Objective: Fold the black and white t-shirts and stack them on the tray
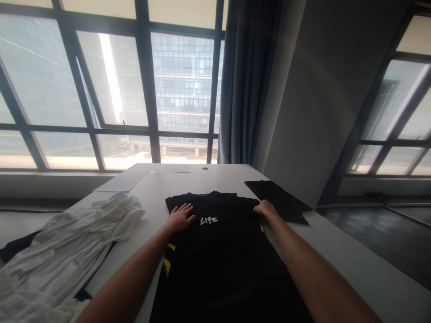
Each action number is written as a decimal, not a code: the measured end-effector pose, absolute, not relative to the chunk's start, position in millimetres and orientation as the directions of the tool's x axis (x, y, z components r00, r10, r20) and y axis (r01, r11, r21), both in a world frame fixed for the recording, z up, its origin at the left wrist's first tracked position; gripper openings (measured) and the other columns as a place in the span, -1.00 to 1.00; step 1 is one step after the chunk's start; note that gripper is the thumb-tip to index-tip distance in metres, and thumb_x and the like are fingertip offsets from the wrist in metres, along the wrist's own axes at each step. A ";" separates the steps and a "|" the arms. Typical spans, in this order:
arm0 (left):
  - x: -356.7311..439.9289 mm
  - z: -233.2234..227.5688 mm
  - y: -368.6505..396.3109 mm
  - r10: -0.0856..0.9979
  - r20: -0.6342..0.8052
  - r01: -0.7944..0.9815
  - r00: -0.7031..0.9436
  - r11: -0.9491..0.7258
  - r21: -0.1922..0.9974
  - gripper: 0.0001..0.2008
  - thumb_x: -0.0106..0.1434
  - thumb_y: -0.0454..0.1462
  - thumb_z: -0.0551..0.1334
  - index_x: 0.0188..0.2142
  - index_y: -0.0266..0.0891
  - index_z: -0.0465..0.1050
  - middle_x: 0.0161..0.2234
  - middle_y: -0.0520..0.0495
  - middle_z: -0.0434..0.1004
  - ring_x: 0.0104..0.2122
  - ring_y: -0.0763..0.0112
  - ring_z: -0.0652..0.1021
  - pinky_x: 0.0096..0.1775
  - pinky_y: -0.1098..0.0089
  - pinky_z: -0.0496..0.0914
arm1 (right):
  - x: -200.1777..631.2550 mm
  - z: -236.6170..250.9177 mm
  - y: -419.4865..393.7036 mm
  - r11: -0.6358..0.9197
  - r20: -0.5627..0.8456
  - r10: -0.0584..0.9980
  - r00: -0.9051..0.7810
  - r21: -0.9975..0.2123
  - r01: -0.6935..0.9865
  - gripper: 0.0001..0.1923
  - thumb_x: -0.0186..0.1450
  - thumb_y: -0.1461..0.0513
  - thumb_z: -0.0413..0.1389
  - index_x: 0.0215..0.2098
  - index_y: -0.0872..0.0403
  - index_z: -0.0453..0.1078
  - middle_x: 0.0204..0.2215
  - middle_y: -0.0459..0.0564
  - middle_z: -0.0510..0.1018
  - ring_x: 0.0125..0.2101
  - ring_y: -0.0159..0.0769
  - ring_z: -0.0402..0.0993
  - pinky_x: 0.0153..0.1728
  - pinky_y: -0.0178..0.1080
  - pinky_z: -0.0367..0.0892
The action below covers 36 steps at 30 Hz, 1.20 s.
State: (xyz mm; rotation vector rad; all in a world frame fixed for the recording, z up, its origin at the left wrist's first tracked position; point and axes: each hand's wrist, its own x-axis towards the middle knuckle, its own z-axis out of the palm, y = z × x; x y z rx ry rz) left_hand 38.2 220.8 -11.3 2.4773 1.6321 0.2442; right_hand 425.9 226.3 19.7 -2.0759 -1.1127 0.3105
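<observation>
A black T-shirt [218, 260] with white lettering on its chest and yellow print at its sides lies spread on the white table [229, 175], collar toward the far end. Flat on its left shoulder area rests my left hand [181, 217], fingers spread. At the shirt's right edge, near the shoulder, my right hand [266, 210] has its fingers closed on the fabric. Its fingertips are partly hidden. The shirt's lower part runs out of view at the bottom.
Crumpled white clothing [77, 242] is heaped on the left, with dark cloth under it. A black flat sheet [278, 199] lies at the right edge of the table. Papers [121, 180] lie at the far left, and a curtain [244, 89] hangs beyond the table.
</observation>
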 end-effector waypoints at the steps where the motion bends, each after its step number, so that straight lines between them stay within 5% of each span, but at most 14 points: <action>1: 37.5 -12.3 221.3 0.919 0.053 0.891 0.390 -0.391 0.232 -0.39 0.39 0.04 -0.08 0.35 -0.08 0.11 0.39 0.00 -0.03 0.38 0.23 -0.01 0.31 0.02 -0.11 | 422.3 25.5 229.9 -0.360 0.113 0.804 0.583 -0.688 0.630 -0.81 -0.11 0.40 0.29 -0.59 0.04 0.43 -0.43 0.20 0.58 -0.19 0.23 0.53 -0.19 0.11 0.38; 6: 36.0 -15.8 224.2 0.915 0.085 0.883 0.394 -0.402 0.244 -0.41 0.37 0.04 -0.05 0.33 -0.04 0.15 0.38 0.01 0.01 0.37 0.20 0.02 0.31 0.01 -0.10 | 382.6 57.3 242.8 -0.239 0.218 0.880 0.422 -0.565 0.790 -0.91 0.17 0.28 0.14 -0.42 0.14 0.47 -0.37 0.25 0.58 -0.15 0.06 0.53 -0.17 -0.11 0.34; 12: 36.4 -14.6 222.7 0.914 0.088 0.876 0.396 -0.405 0.261 -0.40 0.36 0.05 -0.04 0.33 -0.06 0.15 0.37 0.00 0.03 0.37 0.20 0.04 0.31 0.00 -0.09 | 283.2 52.0 241.6 0.006 0.355 0.907 0.225 -0.546 0.838 -0.82 0.17 0.31 0.16 -0.22 0.10 0.40 -0.30 0.08 0.58 -0.24 -0.20 0.51 -0.20 -0.28 0.31; 17: 37.3 -11.9 219.4 0.915 0.098 0.876 0.391 -0.403 0.267 -0.40 0.35 0.04 -0.01 0.32 -0.07 0.17 0.37 -0.02 0.04 0.36 0.19 0.05 0.30 0.01 -0.07 | 223.4 22.1 227.6 0.218 0.258 0.961 -0.100 -0.482 0.849 -0.87 0.19 0.40 0.11 -0.29 0.11 0.39 -0.33 0.05 0.56 -0.30 -0.27 0.48 -0.24 -0.30 0.29; 20: 37.2 -12.2 219.1 0.914 0.105 0.867 0.392 -0.406 0.289 -0.39 0.35 0.05 0.00 0.31 -0.08 0.19 0.37 -0.03 0.05 0.36 0.18 0.07 0.31 -0.01 -0.08 | 216.2 13.5 220.0 0.302 0.249 0.946 -0.207 -0.445 0.843 -0.84 0.20 0.29 0.19 -0.23 0.13 0.40 -0.22 0.09 0.55 -0.21 -0.24 0.48 -0.18 -0.29 0.31; 25: 29.5 -14.2 222.4 0.887 0.156 0.803 0.434 -0.460 0.380 -0.31 0.21 0.17 0.16 0.24 -0.07 0.31 0.33 -0.09 0.16 0.34 0.04 0.11 0.30 -0.06 -0.09 | 225.9 10.8 215.2 0.181 0.169 0.978 -0.120 -0.413 0.893 -0.37 0.13 0.11 0.29 0.10 0.19 0.31 0.04 0.27 0.46 0.00 -0.06 0.45 -0.05 -0.20 0.31; 27: 24.9 -11.9 222.7 0.865 0.191 0.762 0.464 -0.499 0.412 -0.32 0.10 0.13 0.30 0.15 -0.09 0.41 0.28 -0.11 0.27 0.30 0.01 0.21 0.29 0.01 0.00 | 233.4 6.5 215.8 0.151 0.145 0.985 -0.097 -0.436 0.887 -0.52 0.17 0.15 0.24 0.01 0.18 0.39 -0.04 0.23 0.53 -0.03 -0.05 0.47 -0.06 -0.19 0.31; 30: 22.3 -2.0 218.9 0.847 0.236 0.746 0.476 -0.531 0.403 -0.61 0.14 -0.05 0.31 -0.07 -0.12 0.57 0.12 -0.09 0.49 0.12 0.14 0.46 0.16 0.26 0.27 | 249.5 -3.4 216.6 0.167 0.273 0.962 0.001 -0.593 0.788 -0.76 0.25 0.17 0.12 -0.17 0.13 0.45 -0.18 0.13 0.59 -0.12 -0.11 0.51 -0.09 -0.21 0.32; 32: 25.6 8.4 214.4 0.874 0.255 0.804 0.414 -0.482 0.349 -0.77 0.22 -0.14 0.23 -0.21 -0.13 0.60 -0.06 -0.07 0.61 -0.06 0.21 0.57 0.00 0.33 0.38 | 262.1 -8.9 216.6 0.171 0.357 0.921 0.152 -0.725 0.667 -0.77 0.29 0.12 0.04 -0.23 0.10 0.42 -0.24 0.09 0.60 -0.18 -0.14 0.52 -0.13 -0.21 0.34; 36: 44.2 34.1 212.9 0.923 0.352 0.899 0.155 -0.280 0.337 -0.73 0.30 -0.11 0.14 -0.31 -0.16 0.57 -0.32 -0.09 0.64 -0.28 0.22 0.60 -0.23 0.33 0.40 | 281.9 -11.9 216.8 0.161 0.376 0.847 0.375 -0.855 0.494 -0.73 0.32 0.06 -0.05 -0.29 0.04 0.36 -0.30 0.07 0.60 -0.25 -0.15 0.52 -0.17 -0.21 0.36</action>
